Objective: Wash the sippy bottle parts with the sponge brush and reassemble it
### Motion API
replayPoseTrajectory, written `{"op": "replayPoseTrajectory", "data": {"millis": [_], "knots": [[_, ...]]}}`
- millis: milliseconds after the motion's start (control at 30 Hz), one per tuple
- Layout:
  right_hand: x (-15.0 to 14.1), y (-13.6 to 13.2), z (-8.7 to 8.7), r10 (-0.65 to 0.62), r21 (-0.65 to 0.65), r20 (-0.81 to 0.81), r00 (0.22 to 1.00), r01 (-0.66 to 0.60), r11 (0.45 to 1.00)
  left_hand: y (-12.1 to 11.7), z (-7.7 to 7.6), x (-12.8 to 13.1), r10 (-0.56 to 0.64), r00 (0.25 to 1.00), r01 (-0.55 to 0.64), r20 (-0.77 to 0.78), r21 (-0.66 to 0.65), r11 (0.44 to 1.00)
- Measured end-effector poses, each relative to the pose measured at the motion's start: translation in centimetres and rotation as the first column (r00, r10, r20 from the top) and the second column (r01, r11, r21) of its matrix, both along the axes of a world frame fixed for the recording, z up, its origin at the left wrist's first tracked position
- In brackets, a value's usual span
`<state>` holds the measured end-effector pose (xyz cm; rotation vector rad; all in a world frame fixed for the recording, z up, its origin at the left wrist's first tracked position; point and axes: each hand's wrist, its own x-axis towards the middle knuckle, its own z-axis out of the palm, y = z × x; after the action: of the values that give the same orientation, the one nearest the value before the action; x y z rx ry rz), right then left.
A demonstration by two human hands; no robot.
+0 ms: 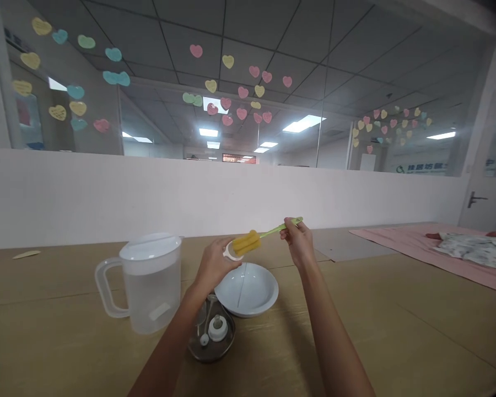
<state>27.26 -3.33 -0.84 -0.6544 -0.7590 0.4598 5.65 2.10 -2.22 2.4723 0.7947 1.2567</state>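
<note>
My right hand [298,240] is closed around the green handle of a bottle brush [247,242], whose yellow sponge head points left. In my left hand [218,262] is what looks like a baby bottle [232,251] with a white rim, largely hidden by the fingers. The sponge head is at the bottle's mouth; how far it reaches inside I cannot tell. Below both hands stands a white bowl [267,292] with a thin line across it. Nearer to me, a metal tray [210,355] holds a bottle teat in a white collar [217,329] and a small spoon-like tool [205,336].
A lidded translucent jug [152,286] with liquid in it stands to the left, its handle outward. On the right lies a pink cloth [400,242] with a patterned garment [473,248] on it. A white wall [190,193] with a window above borders the brown surface.
</note>
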Motion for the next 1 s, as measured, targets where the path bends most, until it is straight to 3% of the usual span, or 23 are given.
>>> {"op": "replayPoseTrajectory", "data": {"millis": [133,200,367,467,533,600,667,733,833,900,967,1000], "knots": [[-1.8,-0.8,1.0,-0.157,0.066,0.226,0.962,0.145,0.987,-0.1,0.2,-0.1,0.1,0.994,-0.097,-0.032,0.089,0.991],[-3.3,-0.8,1.1,-0.187,0.107,0.343,0.921,0.16,0.981,-0.3,0.1,0.3,0.149,0.985,-0.14,-0.085,0.108,0.984],[-6.3,0.6,0.1,0.025,-0.053,0.632,0.774,0.011,0.999,-0.4,-0.5,1.7,0.148,0.971,-0.134,-0.19,0.085,0.987],[-5.6,0.7,0.0,0.036,-0.076,0.599,0.8,0.012,0.997,-0.1,-0.8,1.7,0.109,0.967,-0.092,-0.231,0.084,0.992],[-4.1,0.0,0.5,-0.074,-0.006,0.489,0.869,0.088,0.996,0.1,-0.9,1.4,0.154,0.966,-0.127,-0.208,0.139,0.982],[-2.2,-0.9,1.2,-0.23,0.091,0.345,0.91,0.211,0.973,0.1,-1.0,1.3,0.221,0.956,-0.164,-0.192,0.274,0.948],[-0.4,-1.6,1.5,-0.404,0.155,0.19,0.895,0.379,0.912,0.1,-1.2,1.4,0.265,0.938,-0.15,-0.224,0.427,0.892],[1.2,-1.7,1.2,-0.555,0.135,0.116,0.824,0.54,0.831,0.1,-1.4,1.7,0.275,0.921,-0.103,-0.276,0.509,0.855],[3.6,-0.7,-0.5,-0.656,-0.053,0.261,0.709,0.689,0.723,-0.2,-1.4,2.0,0.199,0.939,-0.062,-0.28,0.43,0.901],[5.1,0.5,-2.2,-0.587,-0.245,0.506,0.632,0.758,0.604,-0.8,-0.9,2.1,0.085,0.976,-0.034,-0.199,0.246,0.969],[6.1,1.8,-4.1,-0.359,-0.373,0.773,0.523,0.832,0.41,-2.1,-0.2,2.2,-0.032,0.997,0.033,-0.072,0.01,0.999],[6.5,2.4,-5.0,-0.285,-0.4,0.805,0.52,0.831,0.385,-3.0,0.1,2.3,-0.084,0.996,0.082,-0.019,-0.095,0.992]]}}
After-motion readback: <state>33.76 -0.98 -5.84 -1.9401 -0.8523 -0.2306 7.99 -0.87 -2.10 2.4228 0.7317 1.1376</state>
